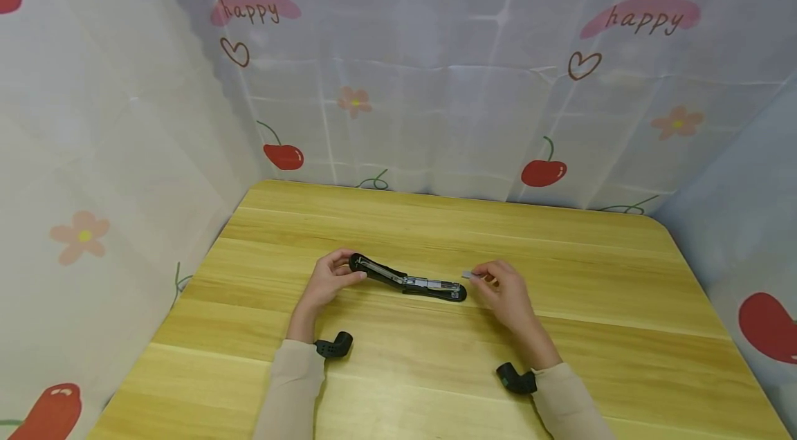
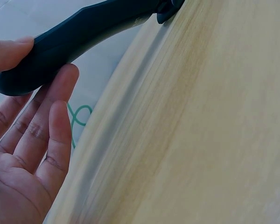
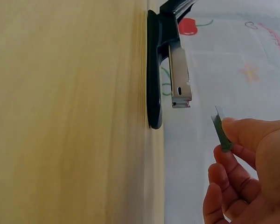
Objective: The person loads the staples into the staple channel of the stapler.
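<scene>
ok so there's a black stapler (image 1: 429, 290) splayed wide open on the wooden table (image 1: 405, 371), roughly in the middle and stretched left to right between the person's two hands. the left hand (image 1: 325, 282) has the far-left end of it, the handle (image 2: 84, 39), clamped between thumb and fingers, and that half tilts up off the wood. the base (image 3: 153, 88) lies on the right, and from the right side you can see the metal staple tray (image 3: 179, 74) sitting above it with a gap in between.

the right hand (image 1: 507, 296) is pinching a little grey strip of staples (image 3: 221, 132) between thumb and fingertip, just beside the right end of the stapler but not touching it. you can make out the open channel shape of the strip. the hands are apart from each other, stapler in between.

both arms have beige sleeves (image 1: 291, 385) and a small black wrist camera (image 1: 335, 346) each. along the far edge of the table hangs a pale curtain (image 1: 436, 129) with cherries, hearts, flowers and "happy" printed on it.
</scene>
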`<state>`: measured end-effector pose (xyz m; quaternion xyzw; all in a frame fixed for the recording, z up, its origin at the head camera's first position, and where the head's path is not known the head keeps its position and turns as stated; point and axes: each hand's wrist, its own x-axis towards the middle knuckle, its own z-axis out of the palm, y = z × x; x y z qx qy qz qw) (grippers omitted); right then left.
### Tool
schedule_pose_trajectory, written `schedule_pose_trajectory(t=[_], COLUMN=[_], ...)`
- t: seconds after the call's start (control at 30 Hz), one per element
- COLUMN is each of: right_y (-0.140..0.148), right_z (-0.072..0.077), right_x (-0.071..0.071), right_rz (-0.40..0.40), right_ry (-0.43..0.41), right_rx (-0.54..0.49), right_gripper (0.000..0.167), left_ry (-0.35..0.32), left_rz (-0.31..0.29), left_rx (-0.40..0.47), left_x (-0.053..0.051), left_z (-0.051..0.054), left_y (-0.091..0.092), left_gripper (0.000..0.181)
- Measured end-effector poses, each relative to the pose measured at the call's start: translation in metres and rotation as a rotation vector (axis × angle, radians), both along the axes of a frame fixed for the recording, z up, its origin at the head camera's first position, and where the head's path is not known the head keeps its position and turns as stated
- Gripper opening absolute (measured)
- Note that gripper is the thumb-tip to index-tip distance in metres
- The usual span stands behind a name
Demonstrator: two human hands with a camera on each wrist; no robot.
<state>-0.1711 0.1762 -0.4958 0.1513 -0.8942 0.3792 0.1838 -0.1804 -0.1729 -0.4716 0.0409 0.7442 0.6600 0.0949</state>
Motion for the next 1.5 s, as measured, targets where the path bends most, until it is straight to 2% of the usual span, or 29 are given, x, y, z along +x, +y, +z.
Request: schedule_pose_trajectory(t=[0.2,0.43,0.63,0.73,0.97,1.47,1.5], right_y=[-0.008,-0.014,-0.016,-0.017,-0.018,-0.018,-0.018], right_z=[0.000,0.000,0.001,0.001,-0.002,-0.002,-0.002], right_x=[-0.001,0.000,0.001,0.001,0.000,-0.001,-0.001], right_rz=[0.046,0.081,0.102,0.108,0.117,0.132,0.133], right_ry=[-0.005,-0.024,-0.028,-0.031,-0.030,-0.020,-0.020], right_rx=[0.006,0.040,0.076,0.087,0.106,0.095,0.096], right_gripper=[0.008,0.009,0.010,0.010,0.010,0.011,0.011], left_ry=[-0.012,-0.021,-0.021,-0.024,-0.005,-0.026,-0.024], left_rz=[0.004,0.021,0.032,0.027,0.001,0.006,0.009], left_rx=[-0.001,-0.006,-0.020,-0.015,-0.006,0.011,0.009], left_x=[-0.001,-0.012,-0.014,-0.012,-0.001,-0.002,-0.004], left_z=[0.000,-0.024,-0.029,-0.025,0.000,0.000,-0.004], left_y=[0.000,-0.003,-0.003,-0.002,0.000,-0.001,-0.001], left_gripper=[0.045,0.047,0.048,0.048,0.046,0.049,0.049])
